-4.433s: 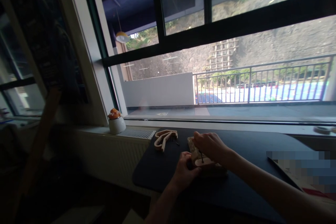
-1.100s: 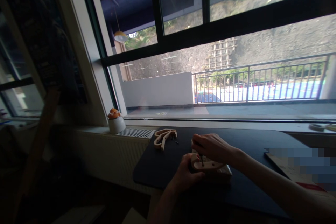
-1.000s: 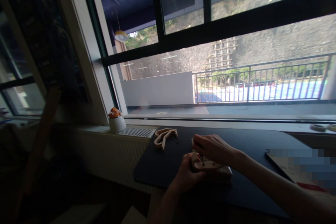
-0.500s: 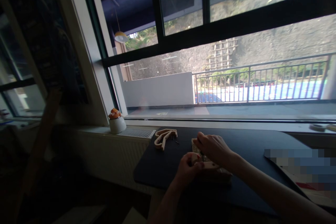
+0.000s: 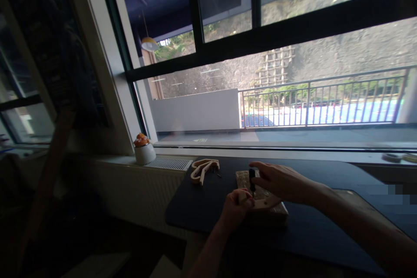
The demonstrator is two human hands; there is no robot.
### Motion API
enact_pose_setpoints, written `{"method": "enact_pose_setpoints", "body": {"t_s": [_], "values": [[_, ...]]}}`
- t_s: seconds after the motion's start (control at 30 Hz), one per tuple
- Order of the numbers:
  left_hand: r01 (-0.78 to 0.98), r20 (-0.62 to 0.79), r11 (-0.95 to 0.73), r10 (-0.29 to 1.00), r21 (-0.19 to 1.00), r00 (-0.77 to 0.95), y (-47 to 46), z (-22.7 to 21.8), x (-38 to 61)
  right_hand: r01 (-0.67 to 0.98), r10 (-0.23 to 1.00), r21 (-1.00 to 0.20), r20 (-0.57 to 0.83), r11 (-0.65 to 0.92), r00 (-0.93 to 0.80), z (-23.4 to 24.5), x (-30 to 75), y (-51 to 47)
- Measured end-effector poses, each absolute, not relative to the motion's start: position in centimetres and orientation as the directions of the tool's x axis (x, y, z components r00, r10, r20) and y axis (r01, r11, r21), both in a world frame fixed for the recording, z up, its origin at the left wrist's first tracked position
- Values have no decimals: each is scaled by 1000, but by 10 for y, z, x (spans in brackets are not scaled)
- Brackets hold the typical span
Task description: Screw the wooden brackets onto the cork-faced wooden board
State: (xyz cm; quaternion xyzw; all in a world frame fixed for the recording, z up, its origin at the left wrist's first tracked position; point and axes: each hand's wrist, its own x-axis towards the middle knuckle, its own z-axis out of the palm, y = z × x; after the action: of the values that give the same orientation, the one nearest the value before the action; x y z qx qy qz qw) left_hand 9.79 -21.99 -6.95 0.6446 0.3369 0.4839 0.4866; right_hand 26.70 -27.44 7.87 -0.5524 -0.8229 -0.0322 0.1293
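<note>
My left hand (image 5: 233, 208) is closed on a pale wooden piece (image 5: 260, 204), its fingers bunched at the piece's left end. This piece rests on a rough-faced block (image 5: 243, 177) lying on the dark table. A screwdriver (image 5: 252, 179) with a black handle stands nearly upright, its lower end beside my left fingertips; exactly where the tip meets the wood is hard to see. My right hand (image 5: 276, 181) has its index finger over the top of the handle and the thumb against its side. Further left lies a curved wooden frame (image 5: 198, 173) with several small dark screws (image 5: 217, 174) beside it.
The dark table (image 5: 192, 208) has a rounded left corner and stands against the window sill. A white pot with an orange top (image 5: 145, 151) sits on the sill at left, above a radiator (image 5: 156, 186). A flat object (image 5: 348, 197) lies partly behind my right forearm.
My right hand has shifted right and loosened its wrap, so the black screwdriver handle now shows. My left hand stays at the wooden piece. The view has barely moved.
</note>
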Motion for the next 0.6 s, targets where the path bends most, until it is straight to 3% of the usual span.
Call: {"method": "enact_pose_setpoints", "body": {"t_s": [0.13,0.2,0.37,0.6], "values": [[-29,307,-313,904,949,298,-219,-71,98,920,900,144,199,363,-387,58,275,-283],[-28,310,-316,906,948,289,-219,-72,99,905,896,184,165,383,-412,39,271,-285],[-31,326,-329,909,944,260,-221,-75,100,902,894,247,193,353,-403,4,258,-283],[-23,322,-327,912,945,253,-221,-75,99,898,878,252,232,362,-419,0,264,-282]]}}
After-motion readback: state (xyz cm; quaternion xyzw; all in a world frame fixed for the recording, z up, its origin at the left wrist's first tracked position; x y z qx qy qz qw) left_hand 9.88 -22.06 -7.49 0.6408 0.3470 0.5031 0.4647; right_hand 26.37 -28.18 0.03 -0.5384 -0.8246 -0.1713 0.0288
